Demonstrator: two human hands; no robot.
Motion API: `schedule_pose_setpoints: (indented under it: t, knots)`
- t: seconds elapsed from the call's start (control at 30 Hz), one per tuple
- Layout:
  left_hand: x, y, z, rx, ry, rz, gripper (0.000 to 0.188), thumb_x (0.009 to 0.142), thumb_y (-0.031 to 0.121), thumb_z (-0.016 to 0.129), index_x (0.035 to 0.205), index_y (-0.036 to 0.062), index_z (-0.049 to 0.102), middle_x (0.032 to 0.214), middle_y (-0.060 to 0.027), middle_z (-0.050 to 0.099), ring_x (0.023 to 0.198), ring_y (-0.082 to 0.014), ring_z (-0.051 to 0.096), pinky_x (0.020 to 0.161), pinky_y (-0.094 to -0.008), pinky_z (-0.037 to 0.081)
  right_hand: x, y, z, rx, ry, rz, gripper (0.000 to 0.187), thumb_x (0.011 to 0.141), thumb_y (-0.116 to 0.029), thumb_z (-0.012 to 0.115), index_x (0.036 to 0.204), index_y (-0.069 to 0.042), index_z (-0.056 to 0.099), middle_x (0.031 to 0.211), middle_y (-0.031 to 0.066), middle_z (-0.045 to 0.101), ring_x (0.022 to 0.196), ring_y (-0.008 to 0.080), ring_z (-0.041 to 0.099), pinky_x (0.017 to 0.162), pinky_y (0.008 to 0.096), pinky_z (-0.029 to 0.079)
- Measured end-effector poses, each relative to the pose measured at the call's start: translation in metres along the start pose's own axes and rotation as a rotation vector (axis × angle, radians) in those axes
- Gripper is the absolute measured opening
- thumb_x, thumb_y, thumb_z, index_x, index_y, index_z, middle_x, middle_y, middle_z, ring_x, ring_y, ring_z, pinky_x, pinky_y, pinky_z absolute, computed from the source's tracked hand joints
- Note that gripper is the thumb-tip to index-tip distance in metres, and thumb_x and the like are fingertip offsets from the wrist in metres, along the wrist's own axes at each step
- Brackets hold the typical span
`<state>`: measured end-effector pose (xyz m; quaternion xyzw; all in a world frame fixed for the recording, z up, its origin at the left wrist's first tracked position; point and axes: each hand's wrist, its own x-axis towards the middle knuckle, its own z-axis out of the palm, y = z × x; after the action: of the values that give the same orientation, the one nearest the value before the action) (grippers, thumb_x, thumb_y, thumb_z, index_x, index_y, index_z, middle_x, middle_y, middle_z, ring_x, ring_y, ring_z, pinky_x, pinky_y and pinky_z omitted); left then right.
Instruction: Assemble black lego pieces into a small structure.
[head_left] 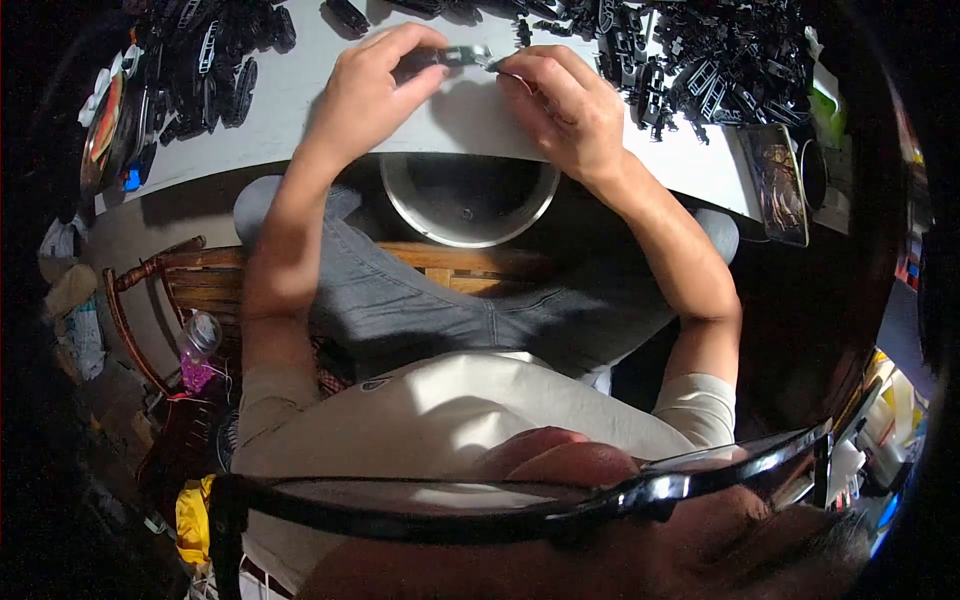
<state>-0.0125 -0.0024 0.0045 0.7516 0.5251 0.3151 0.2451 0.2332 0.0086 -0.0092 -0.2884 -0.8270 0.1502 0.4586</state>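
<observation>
Over the white table, my left hand (pixel 372 88) is closed on a short, dark plastic part (pixel 464 56) with a shiny grey-green face, held between thumb and forefinger. My right hand (pixel 570 108) meets its right end, thumb and forefinger pinched together on a tiny dark piece (pixel 493 66). That piece is too small to name, and I cannot tell whether it is joined to the larger part. My left fingers hide some of the part's left end.
Black elongated parts (pixel 243 90) are heaped at the table's left. A pile of small black plastic pieces (pixel 715 75) covers the right. A round metal basin (pixel 472 240) sits below the white table's (pixel 260 148) near edge. A dark flat panel (pixel 780 185) lies at the right corner.
</observation>
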Motion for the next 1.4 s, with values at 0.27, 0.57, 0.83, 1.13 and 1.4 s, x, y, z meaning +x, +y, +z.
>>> schedule_pose_setpoints:
  t: [0.27, 0.57, 0.83, 1.13, 1.4]
  knots:
    - [-0.009, 0.015, -0.001, -0.496, -0.158, -0.023, 0.027, 0.092, 0.006, 0.075, 0.119, 0.006, 0.07, 0.1, 0.0018, 0.068, 0.092, -0.0065, 0.062, 0.083, -0.0242, 0.052, -0.001, -0.006, 0.002, -0.027, 0.056, -0.125, 0.024, 0.081, -0.004, 0.079, 0.103, -0.007, 0.071, 0.096, 0.0081, 0.071, 0.076, 0.0254, 0.072, 0.062, 0.0347, 0.06]
    - [-0.009, 0.023, -0.01, -0.381, -0.3, -0.094, 0.027, 0.093, 0.004, 0.07, 0.12, 0.0028, 0.069, 0.107, 0.0005, 0.068, 0.096, -0.0054, 0.06, 0.083, -0.0216, 0.05, -0.004, -0.006, 0.003, -0.012, 0.001, -0.195, 0.028, 0.077, -0.003, 0.079, 0.104, -0.006, 0.072, 0.096, 0.0079, 0.071, 0.076, 0.0236, 0.072, 0.061, 0.034, 0.06]
    - [-0.01, 0.019, -0.006, -0.412, -0.319, -0.039, 0.027, 0.092, 0.002, 0.068, 0.119, 0.0021, 0.069, 0.104, 0.0008, 0.068, 0.095, -0.0059, 0.06, 0.083, -0.0224, 0.051, -0.003, -0.01, 0.001, -0.046, -0.023, -0.228, 0.03, 0.075, -0.002, 0.079, 0.103, -0.006, 0.072, 0.097, 0.008, 0.071, 0.078, 0.0232, 0.072, 0.063, 0.0335, 0.061]
    - [-0.01, 0.02, -0.008, -0.527, -0.398, -0.203, 0.023, 0.1, 0.013, 0.066, 0.12, 0.0021, 0.068, 0.101, -0.0001, 0.066, 0.084, -0.0046, 0.06, 0.075, -0.0221, 0.052, 0.0, -0.017, -0.006, -0.013, -0.144, -0.16, 0.025, 0.08, -0.01, 0.079, 0.103, -0.009, 0.072, 0.095, 0.0071, 0.07, 0.076, 0.0229, 0.072, 0.062, 0.0344, 0.059]
    - [-0.011, 0.017, -0.009, -0.66, -0.475, -0.177, 0.03, 0.102, 0.011, 0.061, 0.131, 0.0019, 0.059, 0.106, 0.0007, 0.064, 0.085, -0.0053, 0.062, 0.075, -0.0223, 0.054, 0.002, -0.027, -0.01, 0.108, -0.396, 0.304, 0.025, 0.096, -0.029, 0.069, 0.106, -0.005, 0.069, 0.082, 0.0184, 0.07, 0.076, 0.0397, 0.069, 0.069, 0.0459, 0.056]
